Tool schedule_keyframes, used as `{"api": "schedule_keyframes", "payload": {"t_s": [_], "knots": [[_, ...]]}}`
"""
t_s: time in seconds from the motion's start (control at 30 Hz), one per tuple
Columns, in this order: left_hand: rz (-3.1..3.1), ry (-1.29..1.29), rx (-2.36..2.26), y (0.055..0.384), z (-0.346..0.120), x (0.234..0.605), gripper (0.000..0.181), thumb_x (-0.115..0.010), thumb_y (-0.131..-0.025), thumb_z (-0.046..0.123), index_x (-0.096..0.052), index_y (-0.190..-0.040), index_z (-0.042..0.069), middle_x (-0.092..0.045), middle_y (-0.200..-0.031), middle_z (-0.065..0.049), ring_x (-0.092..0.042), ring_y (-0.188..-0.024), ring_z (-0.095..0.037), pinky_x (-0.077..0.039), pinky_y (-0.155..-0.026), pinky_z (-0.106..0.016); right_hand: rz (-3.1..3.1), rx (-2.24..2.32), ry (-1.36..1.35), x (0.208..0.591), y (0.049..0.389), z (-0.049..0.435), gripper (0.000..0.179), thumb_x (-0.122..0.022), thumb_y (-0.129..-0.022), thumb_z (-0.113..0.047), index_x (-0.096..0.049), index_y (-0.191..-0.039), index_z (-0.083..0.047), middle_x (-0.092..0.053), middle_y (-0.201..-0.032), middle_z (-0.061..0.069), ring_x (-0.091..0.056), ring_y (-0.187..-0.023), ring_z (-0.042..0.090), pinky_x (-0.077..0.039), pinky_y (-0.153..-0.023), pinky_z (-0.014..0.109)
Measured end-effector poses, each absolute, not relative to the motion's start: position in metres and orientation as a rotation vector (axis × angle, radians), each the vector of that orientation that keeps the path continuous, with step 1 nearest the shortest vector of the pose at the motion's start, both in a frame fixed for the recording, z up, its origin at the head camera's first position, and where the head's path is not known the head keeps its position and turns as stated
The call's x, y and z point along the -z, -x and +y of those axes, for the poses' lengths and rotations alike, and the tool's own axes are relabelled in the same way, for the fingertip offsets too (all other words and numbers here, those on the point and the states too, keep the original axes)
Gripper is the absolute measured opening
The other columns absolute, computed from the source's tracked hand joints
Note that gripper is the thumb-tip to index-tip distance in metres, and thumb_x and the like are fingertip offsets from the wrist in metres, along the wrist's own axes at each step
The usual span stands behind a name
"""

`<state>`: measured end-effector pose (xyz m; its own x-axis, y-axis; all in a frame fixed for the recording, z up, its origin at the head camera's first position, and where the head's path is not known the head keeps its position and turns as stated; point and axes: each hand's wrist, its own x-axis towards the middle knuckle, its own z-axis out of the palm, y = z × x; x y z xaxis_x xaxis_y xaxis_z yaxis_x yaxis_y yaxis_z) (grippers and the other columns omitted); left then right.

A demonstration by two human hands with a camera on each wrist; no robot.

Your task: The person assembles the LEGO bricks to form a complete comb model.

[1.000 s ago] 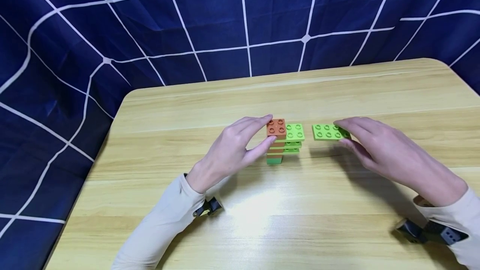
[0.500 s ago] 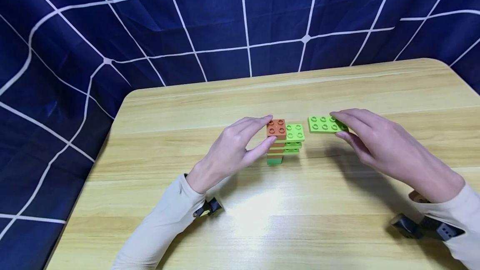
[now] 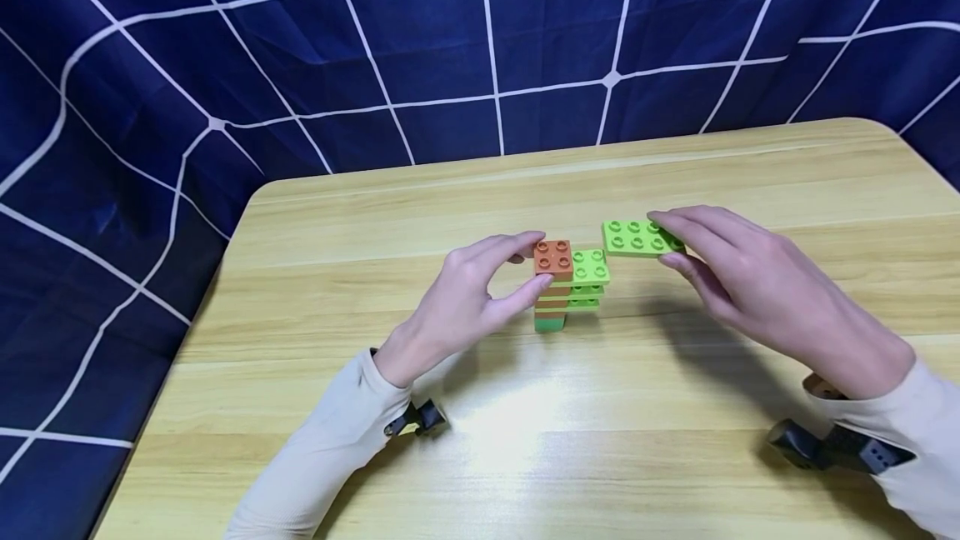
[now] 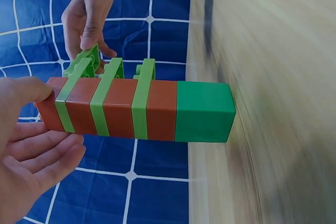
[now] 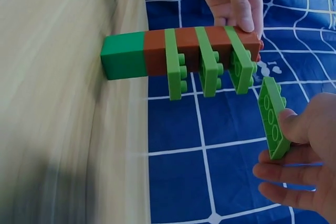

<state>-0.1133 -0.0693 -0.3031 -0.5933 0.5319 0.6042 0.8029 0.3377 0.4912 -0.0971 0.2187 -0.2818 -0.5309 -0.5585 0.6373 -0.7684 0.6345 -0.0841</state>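
A tower of toy building blocks stands upright on the table, with a dark green block [image 4: 205, 112] at its base. Above that, reddish-brown blocks [image 4: 121, 103] alternate with flat light-green plates [image 5: 207, 69] that jut out to the right. My left hand [image 3: 457, 298] pinches the top brown block [image 3: 553, 258] between thumb and fingers. Up and to the right of the tower, my right hand [image 3: 757, 282] holds a loose light-green plate [image 3: 633, 238] by its right end. In the right wrist view this loose plate [image 5: 273, 119] is apart from the tower, its hollow underside partly showing.
The wooden table [image 3: 525, 457] has a rounded far edge. Behind it hangs a dark blue cloth [image 3: 420, 40] with white lines. Small black cameras [image 3: 416, 417] sit at both wrists, over light sleeves [image 3: 322, 440].
My right hand has moved left and slightly farther from me, bringing the light-green plate nearer the tower's top. My left hand has stayed on the top block.
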Motion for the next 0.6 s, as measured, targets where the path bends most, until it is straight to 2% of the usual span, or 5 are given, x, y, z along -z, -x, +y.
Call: {"api": "schedule_keyframes", "payload": {"t_s": [0.17,0.6], "knots": [[-2.296,1.164,1.169,0.113,-0.069,0.302,0.040,-0.071,-0.087,0.013,-0.061,-0.120,-0.007,-0.070,-0.102,-0.013,-0.066,-0.092,-0.020,-0.051,-0.088,-0.018,-2.271,-0.493,-1.052,0.279,0.098,0.212,0.056,-0.035,-0.105,-0.041,-0.060,-0.120,0.006,-0.065,-0.105,0.018,-0.063,-0.091,0.031,-0.051,-0.075,0.042],[-2.316,1.148,1.159,0.112,-0.070,0.302,0.041,-0.071,-0.088,0.014,-0.061,-0.122,-0.006,-0.070,-0.104,-0.013,-0.066,-0.095,-0.019,-0.051,-0.089,-0.018,-2.269,-0.507,-1.082,0.274,0.099,0.201,0.055,-0.035,-0.105,-0.041,-0.060,-0.123,0.005,-0.065,-0.108,0.018,-0.063,-0.093,0.032,-0.052,-0.076,0.044]]}}
